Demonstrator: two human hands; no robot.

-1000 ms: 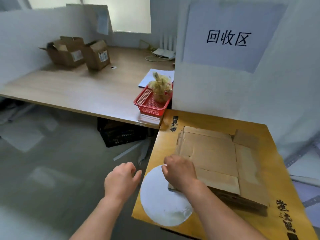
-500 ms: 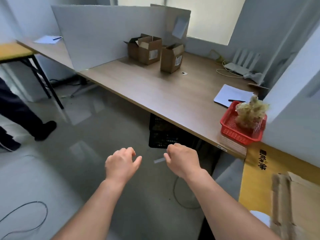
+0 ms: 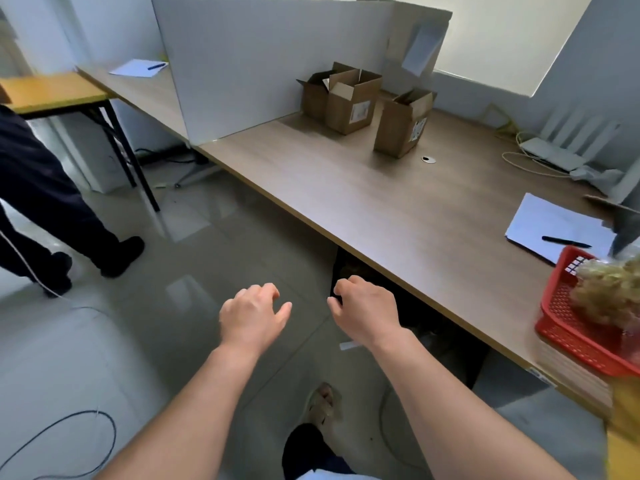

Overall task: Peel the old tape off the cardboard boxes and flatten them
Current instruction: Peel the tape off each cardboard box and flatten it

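Readable text in your view: none.
1. White label [image 3: 360, 112] on the side of the open box [image 3: 341, 105], on the desk well beyond your right hand [image 3: 367, 311]: print too small to read.
2. Second label [image 3: 418, 128] on the neighbouring box [image 3: 401, 126], just right of the first: print also illegible.
3. Paper sheet [image 3: 550, 223], far to the right of your right hand: no writing can be made out.
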